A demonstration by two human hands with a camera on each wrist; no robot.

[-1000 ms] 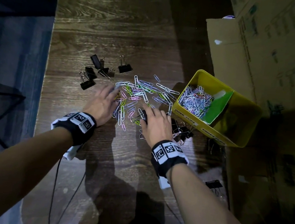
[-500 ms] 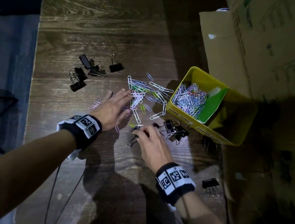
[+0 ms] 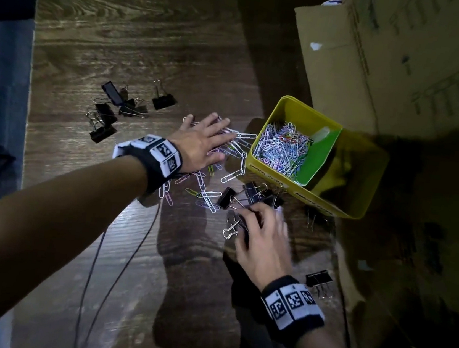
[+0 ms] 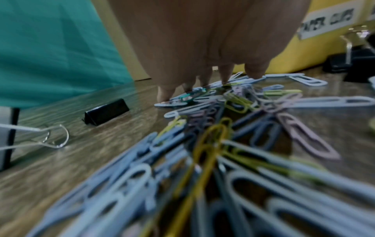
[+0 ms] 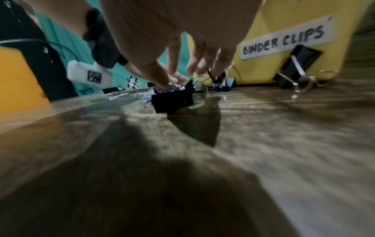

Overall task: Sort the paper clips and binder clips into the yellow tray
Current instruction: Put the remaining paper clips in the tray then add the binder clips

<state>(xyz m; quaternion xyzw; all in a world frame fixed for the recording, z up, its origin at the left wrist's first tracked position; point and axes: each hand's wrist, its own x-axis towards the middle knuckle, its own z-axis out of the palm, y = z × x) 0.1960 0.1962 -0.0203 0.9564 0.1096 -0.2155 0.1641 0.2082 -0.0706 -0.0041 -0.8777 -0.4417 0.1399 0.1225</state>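
Wood-grain table (image 3: pixel 139 47) filled the head view, with the yellow tray (image 3: pixel 346 205) at centre right, standing against a cardboard box (image 3: pixel 409 65) in the upper right of the frame. A green divider (image 3: pixel 315 158) split the tray into two compartments; the left compartment held a heap of paper clips (image 3: pixel 278 151), while the contents of the right compartment lay in shadow and could not be told. In the wrist views the tray wall carried labels reading "PAPER CLIPS" (image 4: pixel 328 22) and "BINDER CLIPS" (image 5: pixel 284 41). The left hand (image 3: pixel 202 141) lay palm down, fingers straight and spread, on the loose paper clips (image 3: pixel 208 197) just left of the tray; its fingertips (image 4: pixel 254 70) touched the clips and grasped nothing. The right hand (image 3: pixel 265 240) sat in the lower centre of the frame with curled fingers; in the right wrist view the thumb and fingers pinched the wire handles of a black binder clip (image 5: pixel 172 99) that rested on the table. Further binder clips (image 3: pixel 249 195) lay just above that hand, near the tray's front wall. A separate group of binder clips (image 3: pixel 114 110) lay at centre left, well apart from the tray. One single binder clip (image 3: pixel 319 281) lay at lower right, beside the right wrist. Two black cables (image 3: pixel 98 288) ran down from the left wristband to the bottom edge
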